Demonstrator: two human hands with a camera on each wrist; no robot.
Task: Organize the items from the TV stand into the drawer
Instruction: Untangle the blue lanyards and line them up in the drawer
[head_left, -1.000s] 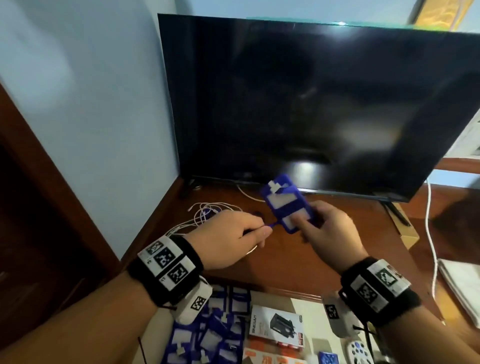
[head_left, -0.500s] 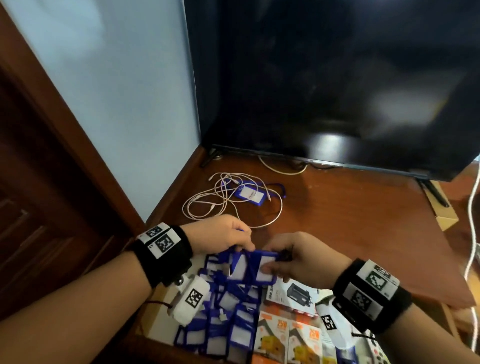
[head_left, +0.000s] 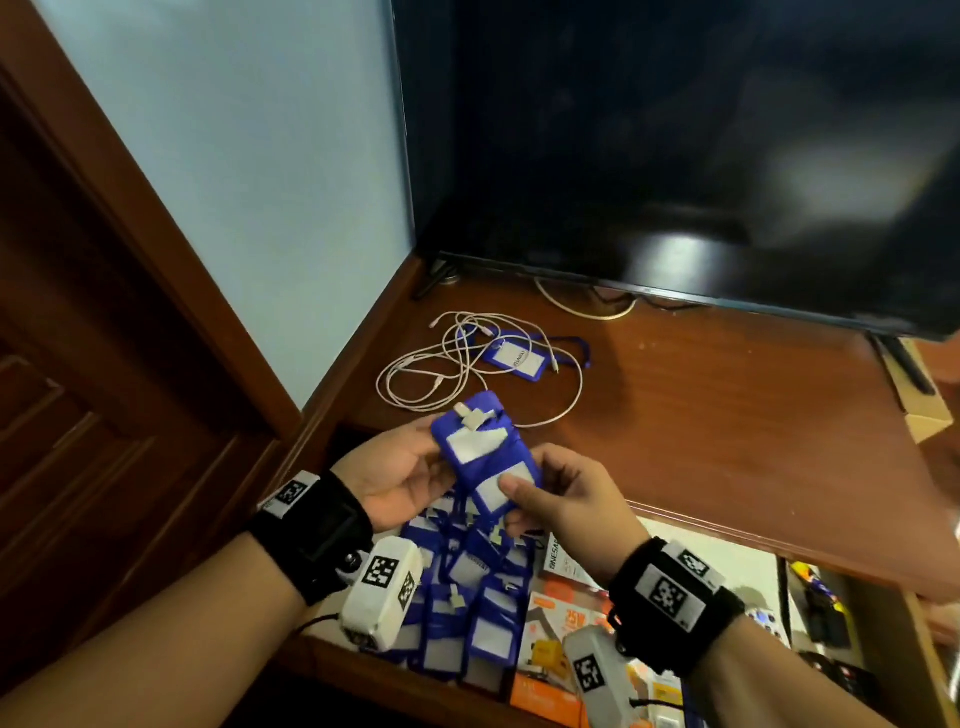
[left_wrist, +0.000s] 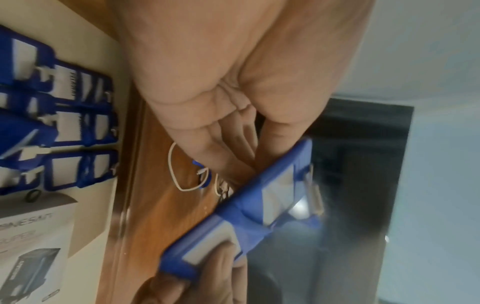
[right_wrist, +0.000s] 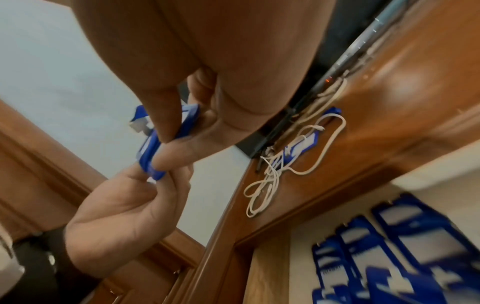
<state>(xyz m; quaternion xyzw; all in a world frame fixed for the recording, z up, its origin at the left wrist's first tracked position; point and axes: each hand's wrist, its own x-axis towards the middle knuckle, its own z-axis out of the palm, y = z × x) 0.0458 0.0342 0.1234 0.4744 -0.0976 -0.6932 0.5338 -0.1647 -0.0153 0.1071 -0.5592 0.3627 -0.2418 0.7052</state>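
A white box (head_left: 563, 564) in the drawer (head_left: 737, 556) is showing the letters "NESA" on its edge in the head view; in the left wrist view the same box (left_wrist: 31, 246) is reading roughly "NESAI" with "SUPER" under it. Just right of it, an orange box (head_left: 571, 613) is showing "25W". The card in the badge (head_left: 517, 358) lying on the stand (head_left: 727, 415) is carrying print too small to read.

Both hands are holding one blue badge holder (head_left: 485, 457) in the air, above the drawer's front left part and near the stand's front edge. The right hand (head_left: 571, 499) is pinching its lower end, thumb on the clear window and fingers curled behind. The left hand (head_left: 400, 478) is supporting its upper end from behind, with fingers nearly straight (left_wrist: 233, 148) and thumb on the edge.

One badge is lying on the stand, tangled in a loose white cable (head_left: 467, 374). In the drawer a pile of blue holders (head_left: 467, 597) is overlapping too much to count.

The stand is glossy reddish-brown wood. One dark TV (head_left: 675, 156) is standing at the stand's back, a pale blue wall (head_left: 234, 156) is meeting the stand's left side, and dark wood panelling (head_left: 78, 364) is running further left.
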